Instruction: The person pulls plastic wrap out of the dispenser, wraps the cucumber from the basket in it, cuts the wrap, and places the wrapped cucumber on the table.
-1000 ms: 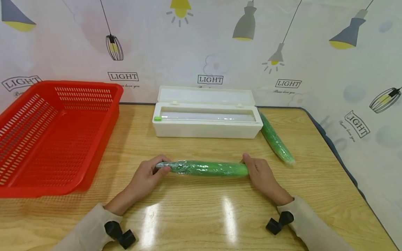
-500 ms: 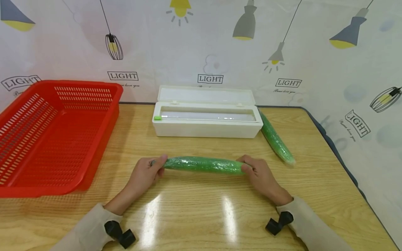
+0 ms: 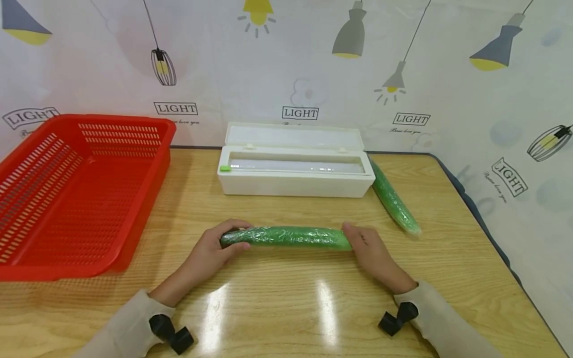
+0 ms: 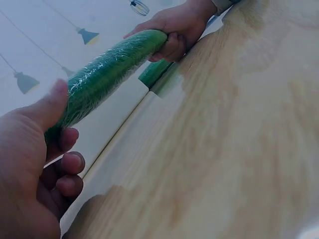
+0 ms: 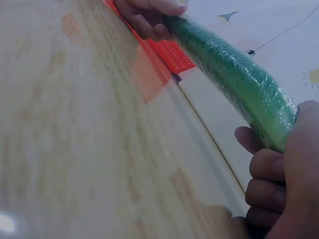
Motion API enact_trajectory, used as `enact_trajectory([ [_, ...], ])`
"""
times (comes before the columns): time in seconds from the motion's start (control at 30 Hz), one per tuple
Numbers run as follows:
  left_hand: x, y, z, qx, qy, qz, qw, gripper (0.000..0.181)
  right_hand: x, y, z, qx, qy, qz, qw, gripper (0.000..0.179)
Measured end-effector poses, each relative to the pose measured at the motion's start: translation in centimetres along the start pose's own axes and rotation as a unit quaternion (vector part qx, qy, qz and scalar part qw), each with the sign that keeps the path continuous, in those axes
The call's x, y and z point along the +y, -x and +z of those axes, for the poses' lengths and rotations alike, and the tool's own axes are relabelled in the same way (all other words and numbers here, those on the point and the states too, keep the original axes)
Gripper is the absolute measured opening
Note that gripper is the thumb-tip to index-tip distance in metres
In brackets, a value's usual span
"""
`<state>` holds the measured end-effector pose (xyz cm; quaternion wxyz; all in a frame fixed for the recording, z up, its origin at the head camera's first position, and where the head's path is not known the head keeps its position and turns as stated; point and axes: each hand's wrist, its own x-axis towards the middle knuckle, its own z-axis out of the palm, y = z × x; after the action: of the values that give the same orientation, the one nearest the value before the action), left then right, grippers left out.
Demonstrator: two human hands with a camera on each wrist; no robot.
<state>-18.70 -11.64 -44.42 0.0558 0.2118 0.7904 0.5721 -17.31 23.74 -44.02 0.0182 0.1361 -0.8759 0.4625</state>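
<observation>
A green cucumber wrapped in shiny clear film is held level above the table, crosswise in the head view. My left hand grips its darker left end between thumb and fingers. The paler right end sits in my right hand, thumb on the near side and fingers curled round, as the right wrist view shows. Wrinkled film lies along the cucumber from end to end. Behind it stands a white cling film box with its lid up, a film roll inside and a green slider at the left.
At the left stands a red perforated plastic basket. A second wrapped cucumber lies slanted on the wooden table, against the box's right end. A lamp-patterned wall covering rises behind the table.
The cucumber has turned in my hands, and its dark left end now shows more between the left thumb and fingers. Both hands shifted their hold slightly. Box and basket stayed put.
</observation>
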Motion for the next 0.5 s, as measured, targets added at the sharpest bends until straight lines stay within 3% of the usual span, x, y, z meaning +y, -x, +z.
enact_trajectory([
  [0.13, -0.06, 0.04, -0.02, 0.018, -0.030, 0.031, 0.9989, 0.039, -0.13, -0.15, -0.09, -0.007, 0.002, 0.006, 1.0000, 0.049],
  [0.27, -0.08, 0.11, -0.09, 0.037, -0.047, 0.047, 0.9971, 0.033, 0.05, -0.26, -0.14, -0.011, 0.024, -0.046, 0.9986, 0.043],
  [0.5, 0.08, 0.19, -0.10, 0.041, 0.008, -0.022, 0.9989, 0.018, 0.47, -0.30, -0.10, -0.021, 0.064, -0.117, 0.9909, 0.029],
])
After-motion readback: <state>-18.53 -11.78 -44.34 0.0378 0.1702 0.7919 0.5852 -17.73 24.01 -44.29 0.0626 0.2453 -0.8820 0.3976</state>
